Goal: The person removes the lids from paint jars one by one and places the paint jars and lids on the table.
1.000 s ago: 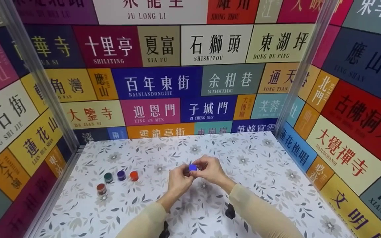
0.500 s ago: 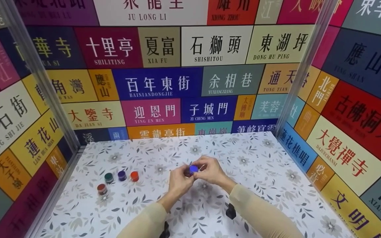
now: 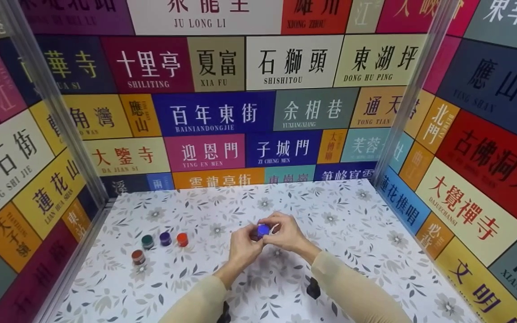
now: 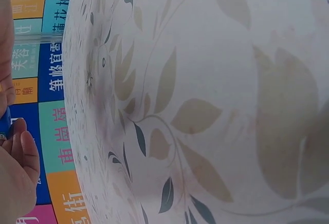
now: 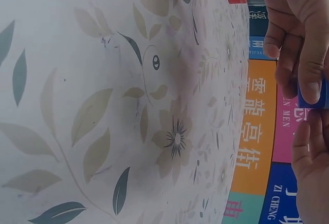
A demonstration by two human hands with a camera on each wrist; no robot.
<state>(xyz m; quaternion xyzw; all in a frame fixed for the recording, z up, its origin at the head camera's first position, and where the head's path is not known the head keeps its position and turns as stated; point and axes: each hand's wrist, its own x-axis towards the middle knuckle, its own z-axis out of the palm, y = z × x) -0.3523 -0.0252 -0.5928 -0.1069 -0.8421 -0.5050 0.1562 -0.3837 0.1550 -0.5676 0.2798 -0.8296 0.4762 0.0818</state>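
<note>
Over the middle of the floral table, both hands meet around a small blue jar (image 3: 263, 230). My left hand (image 3: 244, 244) grips it from the left; in the right wrist view its thumb presses along the blue side. The thumb and index finger of my right hand (image 3: 289, 233) curve round the jar's right end, pinching it at the edges. In the left wrist view only a sliver of blue shows between the hands. Fingers hide most of the jar, so whether its lid is loose is not visible.
Left on the table (image 3: 186, 287) stand several small jars: a brown jar (image 3: 138, 257), a green jar (image 3: 147, 242), a purple jar (image 3: 165, 238) and an orange-red jar (image 3: 182, 239). Panels with colourful lettering (image 3: 213, 112) rise behind and at both sides.
The right fingers shift slightly around the blue jar's end, and a gap now shows between thumb and index finger. The left hand and the other jars stay put.
</note>
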